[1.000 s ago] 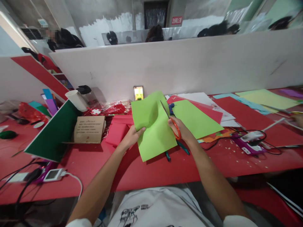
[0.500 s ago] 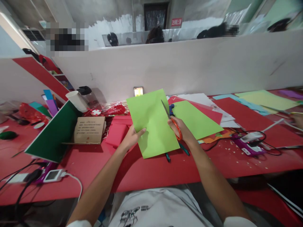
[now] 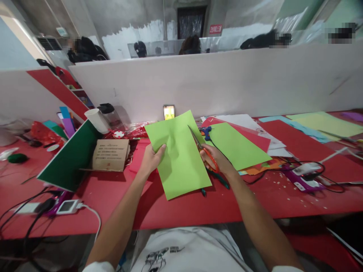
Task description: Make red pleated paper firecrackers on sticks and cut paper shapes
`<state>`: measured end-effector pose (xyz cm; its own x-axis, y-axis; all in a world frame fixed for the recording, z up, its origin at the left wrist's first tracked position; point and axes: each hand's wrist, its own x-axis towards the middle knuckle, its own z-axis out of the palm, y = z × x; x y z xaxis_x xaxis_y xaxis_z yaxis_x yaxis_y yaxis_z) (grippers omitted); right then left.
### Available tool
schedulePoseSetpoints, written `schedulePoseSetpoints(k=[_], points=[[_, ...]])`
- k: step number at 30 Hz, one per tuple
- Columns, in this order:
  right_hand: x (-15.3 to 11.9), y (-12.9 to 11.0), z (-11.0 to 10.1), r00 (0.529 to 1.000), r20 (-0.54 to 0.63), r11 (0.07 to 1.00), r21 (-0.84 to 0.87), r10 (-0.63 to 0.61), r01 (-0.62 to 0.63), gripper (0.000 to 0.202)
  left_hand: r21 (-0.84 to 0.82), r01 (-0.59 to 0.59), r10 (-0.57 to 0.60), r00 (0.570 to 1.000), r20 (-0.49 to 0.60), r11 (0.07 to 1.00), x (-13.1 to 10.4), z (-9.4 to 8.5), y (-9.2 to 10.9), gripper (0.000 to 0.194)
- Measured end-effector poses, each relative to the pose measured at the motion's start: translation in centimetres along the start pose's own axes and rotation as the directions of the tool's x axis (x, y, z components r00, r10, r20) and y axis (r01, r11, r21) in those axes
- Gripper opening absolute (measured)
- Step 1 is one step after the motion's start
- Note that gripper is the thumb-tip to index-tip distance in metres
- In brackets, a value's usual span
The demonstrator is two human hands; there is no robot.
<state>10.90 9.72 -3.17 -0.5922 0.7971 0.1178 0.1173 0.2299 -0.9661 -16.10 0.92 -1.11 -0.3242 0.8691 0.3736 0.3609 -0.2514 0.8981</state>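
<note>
A light green sheet is held up over the red table, tilted. My left hand grips its left edge, thumb on top and fingers hidden beneath. My right hand is closed around orange-handled scissors at the sheet's right edge. The blades point up and left and lie over the sheet's upper right part; whether they are parted is not clear. Behind my right hand lie a second green sheet and a blue glue gun. Dark green-handled pliers are partly hidden below the scissors.
A dark green board leans beside a cardboard box on the left. Power strips with cables lie at left and right. Red sheets and white papers cover the back right. A white partition stands behind the table.
The green sheet and both hands have shifted slightly left, and the sheet has tilted. More of the blue glue gun shows. The view has shifted a little.
</note>
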Motion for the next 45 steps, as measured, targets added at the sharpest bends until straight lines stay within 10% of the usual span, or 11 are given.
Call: schedulePoseSetpoints(k=[16, 24, 34, 45], points=[[0.6, 0.9, 0.7, 0.982, -0.097, 0.984, -0.081, -0.163, 0.156, 0.063, -0.428, 0.101, -0.155, 0.984, -0.094, 0.898, 0.2, 0.7, -1.2, 0.056], [0.5, 1.2, 0.8, 0.993, -0.054, 0.994, -0.032, -0.108, 0.106, 0.062, -0.330, -0.086, 0.024, 0.982, -0.186, 0.940, 0.1, 0.6, -0.8, 0.069], [0.4, 0.8, 0.8, 0.996, -0.050, 0.996, -0.047, -0.074, 0.072, 0.057, 0.089, -0.066, 0.077, 0.990, -0.117, 0.994, 0.4, 0.3, -1.2, 0.033], [0.4, 0.7, 0.5, 0.997, -0.057, 0.997, -0.067, -0.041, 0.038, 0.061, -0.018, 0.002, -0.003, 0.999, -0.047, 1.000, 0.5, 0.5, -1.5, 0.034]])
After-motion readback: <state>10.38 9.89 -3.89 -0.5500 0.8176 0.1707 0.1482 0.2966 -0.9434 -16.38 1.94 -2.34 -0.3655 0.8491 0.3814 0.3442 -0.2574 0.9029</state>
